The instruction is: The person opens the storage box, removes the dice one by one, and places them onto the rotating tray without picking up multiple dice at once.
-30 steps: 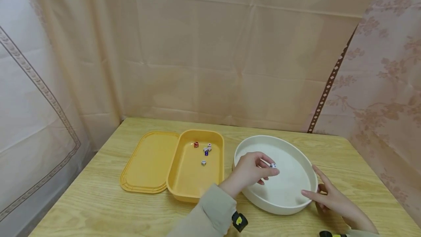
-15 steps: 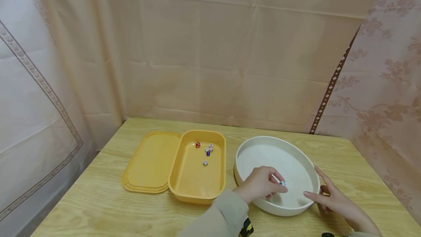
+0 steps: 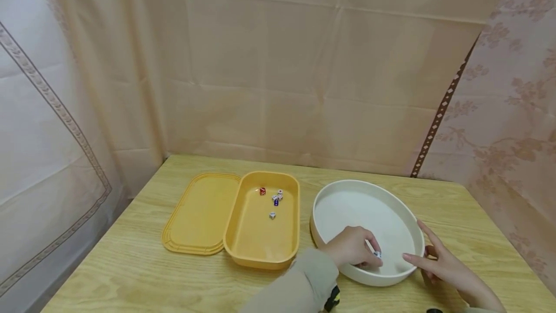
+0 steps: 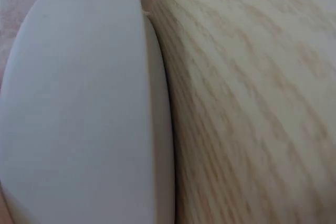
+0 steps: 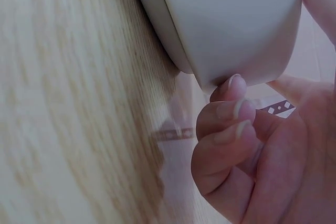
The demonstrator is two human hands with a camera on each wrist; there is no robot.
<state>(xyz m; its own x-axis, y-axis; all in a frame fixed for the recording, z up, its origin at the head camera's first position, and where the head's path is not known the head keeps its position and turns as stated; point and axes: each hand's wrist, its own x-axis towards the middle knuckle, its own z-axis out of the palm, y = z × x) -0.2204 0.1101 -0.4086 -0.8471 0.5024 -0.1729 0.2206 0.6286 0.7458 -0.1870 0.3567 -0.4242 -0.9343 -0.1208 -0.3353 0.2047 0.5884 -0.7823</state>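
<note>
In the head view, my left hand (image 3: 353, 246) reaches over the near rim of a round white tray (image 3: 365, 206) and pinches a white die (image 3: 378, 254) low inside it. My right hand (image 3: 449, 268) holds the tray's right side, thumb over the rim and fingers outside. The right wrist view shows the curled fingers (image 5: 223, 142) against the tray's outer wall (image 5: 236, 24). In the left wrist view, that wall (image 4: 79, 103) fills the left half, and the left hand's grip is hidden.
Left of the tray stands a yellow box (image 3: 260, 240) with a red die (image 3: 262, 191), a blue die (image 3: 275, 202) and several white dice in it. Its yellow lid (image 3: 201, 216) lies beside it on the wooden table (image 3: 130, 250). Curtains hang behind and at both sides.
My left hand has moved down and toward the near right part of the tray, carrying the die lower. The right hand keeps its hold on the rim.
</note>
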